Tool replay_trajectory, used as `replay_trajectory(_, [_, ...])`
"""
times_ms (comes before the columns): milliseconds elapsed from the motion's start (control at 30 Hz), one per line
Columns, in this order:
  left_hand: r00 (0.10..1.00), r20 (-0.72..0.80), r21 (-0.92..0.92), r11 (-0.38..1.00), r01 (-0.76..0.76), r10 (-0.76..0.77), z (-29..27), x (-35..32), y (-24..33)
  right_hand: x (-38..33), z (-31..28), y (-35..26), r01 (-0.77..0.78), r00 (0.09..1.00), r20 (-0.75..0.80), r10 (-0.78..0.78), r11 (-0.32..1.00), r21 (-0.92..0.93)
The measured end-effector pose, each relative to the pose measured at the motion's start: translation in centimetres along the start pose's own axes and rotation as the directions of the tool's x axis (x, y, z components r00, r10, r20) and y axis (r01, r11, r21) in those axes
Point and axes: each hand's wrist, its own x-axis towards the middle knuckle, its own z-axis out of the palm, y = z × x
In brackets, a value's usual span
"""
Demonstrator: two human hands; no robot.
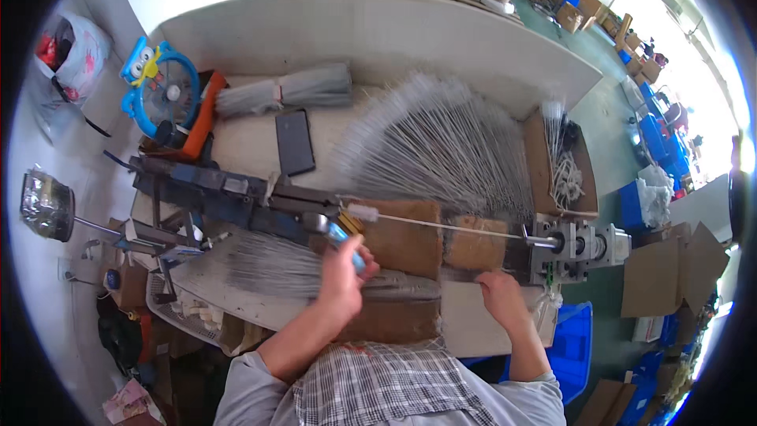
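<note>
Left of centre, our left fingers clench around a blue tool (pixel 338 234), its head near the rod (pixel 441 224), which runs to centre right. Our right hand (pixel 502 300) sits below a brown pad (pixel 475 246); we cannot tell its grip.

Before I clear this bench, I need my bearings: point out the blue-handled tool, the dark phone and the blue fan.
Blue-handled tool (pixel 338 233): head view, on its handle.
Dark phone (pixel 295 142): head view, middle of its face.
Blue fan (pixel 173 93): head view, on its central hub.
</note>
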Motion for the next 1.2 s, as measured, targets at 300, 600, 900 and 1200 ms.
replay_trajectory(300, [0.899, 0.435, -0.331, 0.936, 0.118, 0.041, -5.1, -4.3, 8.0, -0.6, -5.1, -0.3, 0.014, 0.997, 0.083, 0.008, 0.967, -0.256])
replay_trajectory(600, [0.545, 0.710, 0.458, 0.296, -0.838, 0.446, 2.4, 1.0, 2.0, -0.4, -17.7, 0.7, -0.037, 0.856, -0.513, 0.067, 0.997, 0.068])
replay_trajectory(900, [0.397, 0.842, 0.536, -0.495, -0.683, 0.364, 4.8, 8.2, 1.1, 6.8, -10.2, 1.6, 0.213, 0.916, -0.347, -0.200, 0.977, -0.001])
replay_trajectory(1200, [0.558, 0.752, 0.650, -0.535, -0.540, 0.351, 4.6, 13.1, 2.6, 6.9, -12.3, 1.4, 0.222, 0.974, -0.078, -0.211, 0.958, 0.180])
